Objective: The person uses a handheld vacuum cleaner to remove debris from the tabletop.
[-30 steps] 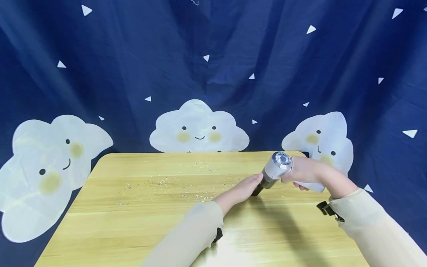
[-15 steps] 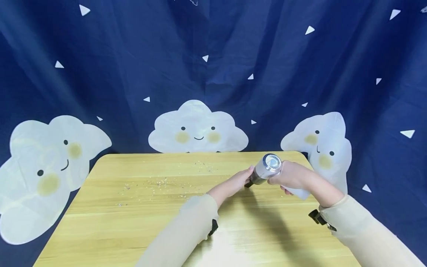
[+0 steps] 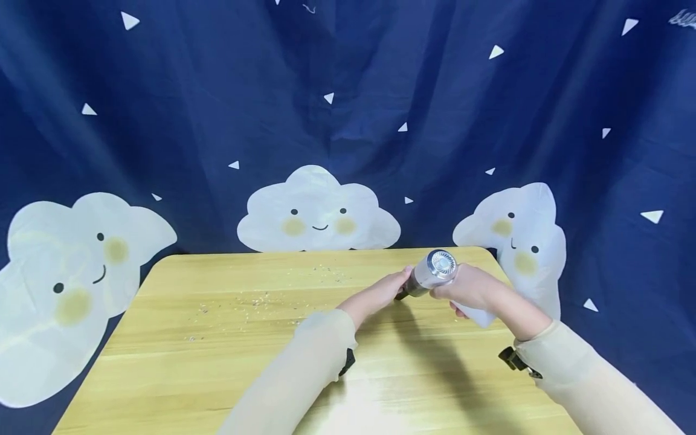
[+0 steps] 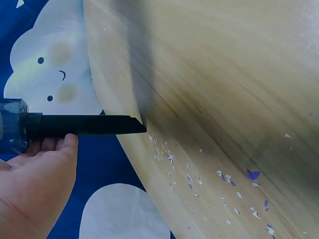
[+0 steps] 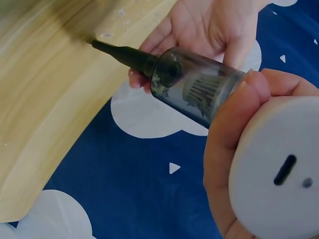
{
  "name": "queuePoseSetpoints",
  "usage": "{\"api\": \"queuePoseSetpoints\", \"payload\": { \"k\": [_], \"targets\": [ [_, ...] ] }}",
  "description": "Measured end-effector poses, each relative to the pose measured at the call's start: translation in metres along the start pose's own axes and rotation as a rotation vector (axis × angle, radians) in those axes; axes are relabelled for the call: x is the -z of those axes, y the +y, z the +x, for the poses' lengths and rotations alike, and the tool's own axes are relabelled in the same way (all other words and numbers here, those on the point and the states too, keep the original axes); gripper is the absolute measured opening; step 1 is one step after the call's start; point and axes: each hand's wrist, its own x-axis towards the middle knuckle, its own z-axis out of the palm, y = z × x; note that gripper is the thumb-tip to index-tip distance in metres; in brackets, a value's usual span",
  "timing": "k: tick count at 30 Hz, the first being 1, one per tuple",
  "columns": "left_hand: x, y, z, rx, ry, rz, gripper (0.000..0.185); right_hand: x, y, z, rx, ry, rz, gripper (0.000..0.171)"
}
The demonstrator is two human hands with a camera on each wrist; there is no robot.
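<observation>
A white and silver handheld vacuum cleaner (image 3: 429,273) tilts over the table's right half, its black nozzle (image 4: 89,124) angled down to the tabletop. My right hand (image 3: 470,289) grips the white handle. Under the nozzle, beside the see-through dust cup (image 5: 184,84), my left hand (image 3: 376,297) steadies the front, palm turned up and fingers bent round it. The fingertips show past the nozzle in the right wrist view. Small white and purple paper scraps (image 4: 252,175) lie scattered on the wood near the nozzle tip.
The pale wooden table (image 3: 217,386) has rounded far corners. Behind it hangs a dark blue curtain (image 3: 190,121) with smiling clouds and white triangles. More scraps spread across the table's far left and middle.
Both hands have shifted left with the vacuum cleaner, mostly in the first half second. The nozzle tip is now farther left and a little farther back, and the view has turned slightly.
</observation>
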Motion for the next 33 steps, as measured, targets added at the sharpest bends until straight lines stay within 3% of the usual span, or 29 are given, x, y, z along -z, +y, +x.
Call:
{"api": "queuePoseSetpoints", "payload": {
  "k": [18, 26, 33],
  "targets": [
    [0.012, 0.001, -0.003, -0.008, 0.027, 0.097, 0.076, -0.009, 0.004, 0.009, 0.029, 0.001, 0.072, 0.033],
    [0.016, 0.002, -0.003, -0.008, 0.032, 0.113, 0.074, -0.014, 0.004, 0.010, 0.039, 0.000, 0.164, 0.038],
    [0.019, 0.001, -0.002, -0.013, 0.034, 0.153, 0.078, -0.018, 0.005, 0.013, 0.050, 0.007, 0.166, 0.038]
  ]
}}
